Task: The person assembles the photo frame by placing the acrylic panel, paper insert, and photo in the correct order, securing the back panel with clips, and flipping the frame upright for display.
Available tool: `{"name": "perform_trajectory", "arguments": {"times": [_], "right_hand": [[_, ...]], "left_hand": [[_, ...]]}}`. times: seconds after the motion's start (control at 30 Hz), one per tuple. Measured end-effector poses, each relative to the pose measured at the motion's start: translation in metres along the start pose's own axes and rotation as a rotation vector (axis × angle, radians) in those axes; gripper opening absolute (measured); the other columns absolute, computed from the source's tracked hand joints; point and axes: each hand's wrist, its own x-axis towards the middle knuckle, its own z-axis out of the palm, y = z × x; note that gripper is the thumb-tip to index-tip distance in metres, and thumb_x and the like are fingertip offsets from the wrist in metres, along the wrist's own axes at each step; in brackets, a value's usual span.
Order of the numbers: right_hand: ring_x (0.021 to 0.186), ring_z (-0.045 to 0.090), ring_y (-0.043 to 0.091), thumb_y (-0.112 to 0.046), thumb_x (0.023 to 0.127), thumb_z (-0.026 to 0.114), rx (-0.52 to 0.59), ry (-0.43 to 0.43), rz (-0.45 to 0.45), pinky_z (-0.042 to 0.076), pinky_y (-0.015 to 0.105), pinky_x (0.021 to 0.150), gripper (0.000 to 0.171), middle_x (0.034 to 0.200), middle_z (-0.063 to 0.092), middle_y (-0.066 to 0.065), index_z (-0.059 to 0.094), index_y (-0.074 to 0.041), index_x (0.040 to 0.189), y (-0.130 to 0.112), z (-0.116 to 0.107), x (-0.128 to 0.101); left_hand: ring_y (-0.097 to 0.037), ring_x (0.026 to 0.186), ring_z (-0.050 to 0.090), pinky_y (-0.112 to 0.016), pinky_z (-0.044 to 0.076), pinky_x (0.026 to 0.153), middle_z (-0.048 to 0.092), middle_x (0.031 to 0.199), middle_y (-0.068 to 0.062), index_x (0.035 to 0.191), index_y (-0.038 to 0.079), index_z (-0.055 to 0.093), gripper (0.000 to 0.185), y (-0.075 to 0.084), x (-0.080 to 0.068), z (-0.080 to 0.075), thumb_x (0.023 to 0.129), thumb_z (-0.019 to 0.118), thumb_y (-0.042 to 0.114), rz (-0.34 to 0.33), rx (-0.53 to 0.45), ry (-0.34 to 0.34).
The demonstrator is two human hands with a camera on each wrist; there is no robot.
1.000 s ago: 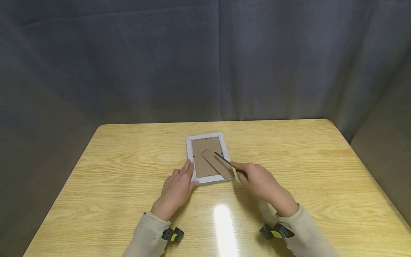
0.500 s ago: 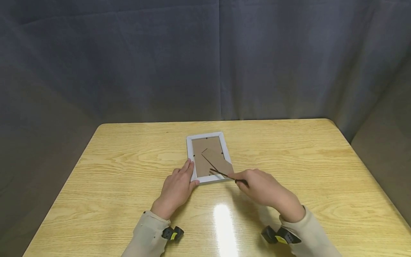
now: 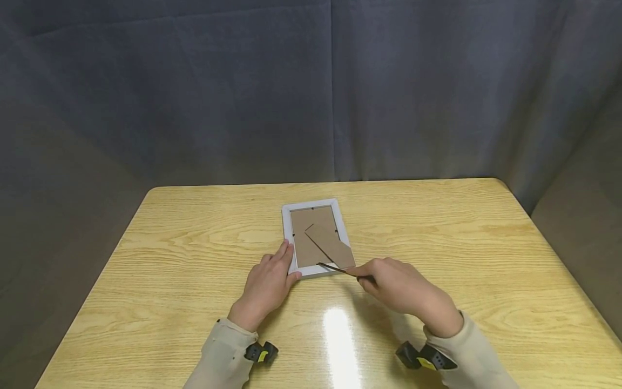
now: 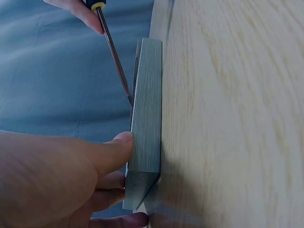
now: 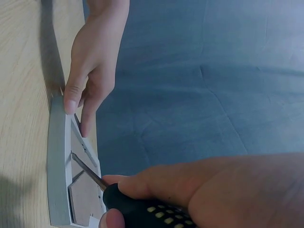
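Lying face-down at table centre is the white rectangular picture frame [image 3: 316, 237]. The left hand [image 3: 268, 286], fingers straight, is pressing its 8 o'clock corner. The right hand [image 3: 403, 286], fingers clamped round the black-handled screwdriver [image 3: 340, 268], is apparently prying a backing tab at 6 o'clock; next calls for careful levering.

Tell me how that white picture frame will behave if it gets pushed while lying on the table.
The picture frame lies flat, back up, on a glossy table, so it would probably slide rather than tip. The left hand bracing its corner suggests it shifts easily under the screwdriver. Its straight edges look stiff.
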Motion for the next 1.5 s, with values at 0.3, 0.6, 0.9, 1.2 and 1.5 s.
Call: {"name": "perform_trajectory", "arguments": {"times": [0.3,0.6,0.9,1.2,1.5], "right_hand": [[0.051,0.03,0.008,-0.011,0.099,0.055,-0.013,0.015,-0.006,0.029,0.023,0.046,0.037,0.059,0.033,-0.007,0.071,-0.024,0.13,-0.001,0.001,-0.001],[0.051,0.03,0.008,-0.01,0.099,0.055,-0.036,0.029,-0.002,0.029,0.024,0.045,0.038,0.058,0.034,-0.007,0.071,-0.025,0.13,-0.005,0.002,-0.001],[0.052,0.026,0.007,-0.005,0.096,0.053,-0.03,0.049,-0.007,0.024,0.021,0.045,0.041,0.056,0.03,-0.009,0.072,-0.022,0.128,-0.011,0.006,-0.003],[0.053,0.024,0.008,-0.002,0.093,0.052,-0.054,0.069,-0.003,0.022,0.022,0.046,0.047,0.056,0.029,-0.009,0.071,-0.023,0.13,-0.014,0.011,-0.003],[0.052,0.021,0.008,-0.004,0.095,0.051,-0.055,0.053,0.025,0.02,0.021,0.044,0.044,0.054,0.026,-0.008,0.069,-0.019,0.132,-0.017,0.014,0.0]], "left_hand": [[-0.041,0.124,0.059,-0.051,0.056,0.087,0.04,0.16,-0.017,0.15,0.0,0.046,0.064,0.001,0.0,0.0,0.098,0.065,0.032,0.005,-0.003,0.007],[-0.041,0.123,0.06,-0.051,0.056,0.087,0.04,0.16,-0.018,0.15,0.0,0.046,0.064,0.001,0.0,-0.001,0.098,0.065,0.033,0.008,0.004,0.008],[-0.042,0.121,0.061,-0.052,0.056,0.087,0.042,0.159,-0.018,0.148,0.0,0.048,0.064,0.003,0.0,-0.002,0.097,0.067,0.032,0.011,0.001,0.017],[-0.042,0.12,0.061,-0.051,0.056,0.087,0.043,0.158,-0.019,0.148,-0.001,0.048,0.063,0.002,-0.001,-0.002,0.097,0.067,0.03,0.02,-0.002,0.02],[-0.043,0.119,0.061,-0.053,0.056,0.088,0.043,0.157,-0.021,0.147,-0.002,0.049,0.064,0.002,-0.001,-0.001,0.096,0.068,0.031,0.025,-0.003,0.035]]}}
